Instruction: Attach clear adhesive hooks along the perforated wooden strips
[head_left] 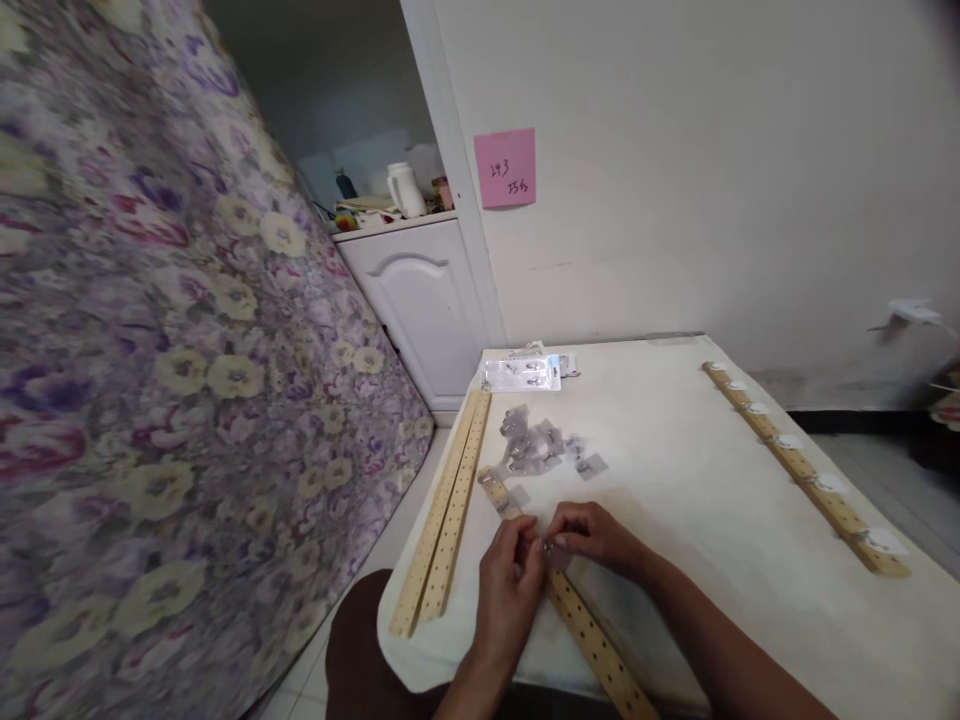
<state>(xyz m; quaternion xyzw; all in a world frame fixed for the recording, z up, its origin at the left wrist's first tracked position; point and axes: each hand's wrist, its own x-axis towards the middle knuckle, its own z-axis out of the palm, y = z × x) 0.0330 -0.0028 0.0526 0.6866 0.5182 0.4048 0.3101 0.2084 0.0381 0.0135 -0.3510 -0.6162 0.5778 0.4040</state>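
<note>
A pale wooden strip with rows of holes [600, 645] runs diagonally from the table's near edge up beneath my hands. My left hand [510, 585] is closed over the strip, thumb and fingertips bent together at a small shiny metal piece [548, 547]. From the right, my right hand [596, 532] pinches at the same piece, its fingertips almost touching my left thumb. The exact kind of piece is too small to tell. Near the strip's far end, another small metal piece with a clear plastic tag [517, 496] sits on the wood.
Several small clear packets [536, 445] lie piled beyond my hands. Two bare holed strips [442, 520] lie at left, below clear packaging [521, 374]. A strip bearing several tagged pieces [802, 470] lies along the right. A floral curtain [187, 380] hangs left; a wall [637, 200] stands behind.
</note>
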